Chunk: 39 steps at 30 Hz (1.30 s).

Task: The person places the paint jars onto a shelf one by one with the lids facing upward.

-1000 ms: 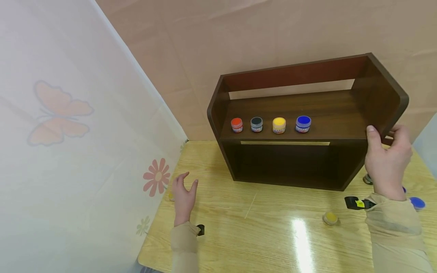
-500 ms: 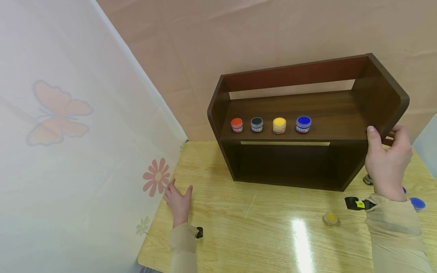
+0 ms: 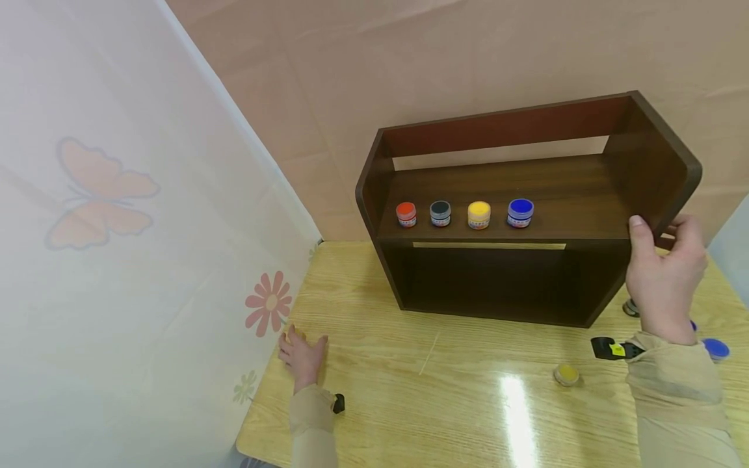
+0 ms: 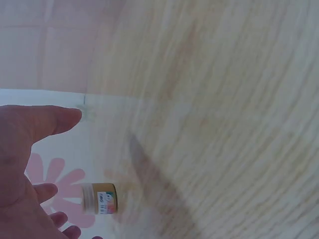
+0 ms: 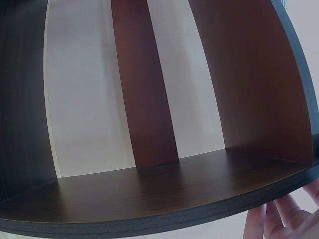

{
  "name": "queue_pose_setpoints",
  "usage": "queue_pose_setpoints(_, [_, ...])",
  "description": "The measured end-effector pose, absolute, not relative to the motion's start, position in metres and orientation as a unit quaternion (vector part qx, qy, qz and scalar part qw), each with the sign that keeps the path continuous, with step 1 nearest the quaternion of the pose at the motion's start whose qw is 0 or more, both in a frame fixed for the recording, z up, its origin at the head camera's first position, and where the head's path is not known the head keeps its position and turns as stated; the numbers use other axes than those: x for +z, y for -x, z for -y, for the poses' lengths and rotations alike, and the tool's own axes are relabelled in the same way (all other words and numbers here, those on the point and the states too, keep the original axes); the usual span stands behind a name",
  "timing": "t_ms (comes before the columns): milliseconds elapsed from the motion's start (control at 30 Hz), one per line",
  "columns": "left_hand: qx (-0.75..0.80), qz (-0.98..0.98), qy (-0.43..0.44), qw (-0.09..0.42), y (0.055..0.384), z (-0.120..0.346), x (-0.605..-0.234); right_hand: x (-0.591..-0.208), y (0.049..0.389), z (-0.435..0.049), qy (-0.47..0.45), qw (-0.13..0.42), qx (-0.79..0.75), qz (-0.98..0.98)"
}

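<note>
My left hand (image 3: pixel 301 359) is low over the left part of the table, fingers spread. Just beyond its fingertips, partly hidden in the head view, is a small paint jar with a yellow-brown body and a label (image 4: pixel 103 198); the left wrist view shows a gap between hand and jar. My right hand (image 3: pixel 667 279) grips the right side panel of a dark brown wooden shelf (image 3: pixel 497 175), thumb in front and fingers round the outside. On its upper board stand a red paint jar (image 3: pixel 406 214), a black one (image 3: pixel 440 214), a yellow one (image 3: pixel 478 216) and a blue one (image 3: pixel 519 213).
Another yellow-topped jar (image 3: pixel 565 374) sits on the wooden table (image 3: pixel 421 403) in front of the shelf. A blue-topped jar (image 3: pixel 715 349) and a dark jar (image 3: pixel 630 308) lie near my right forearm. A white flowered sheet (image 3: pixel 146 312) borders the left side.
My left hand has moved down and slightly left toward the jar by the sheet, its fingers spreading. My right hand and the shelf have stayed still.
</note>
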State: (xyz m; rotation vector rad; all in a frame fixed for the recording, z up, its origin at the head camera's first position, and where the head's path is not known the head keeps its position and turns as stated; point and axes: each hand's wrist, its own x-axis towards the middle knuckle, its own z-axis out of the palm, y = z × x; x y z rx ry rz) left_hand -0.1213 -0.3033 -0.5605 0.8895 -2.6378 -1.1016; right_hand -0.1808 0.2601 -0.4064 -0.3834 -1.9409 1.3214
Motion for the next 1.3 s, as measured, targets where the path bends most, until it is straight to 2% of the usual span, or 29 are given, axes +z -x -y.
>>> queue_pose_setpoints(200, [-0.372, 0.878, -0.291, 0.075, 0.119, 0.306, -0.569, -0.407, 0.181, -0.261, 0.157, 0.368, 0.517, 0.757])
queue_pose_setpoints(533, [-0.368, 0.877, -0.290, 0.106, 0.120, 0.308, -0.577, -0.406, 0.180, -0.262, 0.154, 0.360, 0.519, 0.760])
queue_pose_setpoints(833, [-0.355, 0.871, -0.308, 0.145, 0.131, 0.329, -0.584, -0.405, 0.180, -0.262, 0.160, 0.352, 0.519, 0.762])
queue_pose_setpoints(1067, [-0.379, 0.857, -0.323, 0.137, 0.139, 0.338, -0.587, -0.405, 0.180, -0.262, 0.160, 0.351, 0.517, 0.764])
queue_pose_setpoints(1300, [-0.386, 0.848, -0.320, 0.173, 0.142, 0.335, -0.598, -0.405, 0.180, -0.261, 0.158, 0.354, 0.512, 0.767])
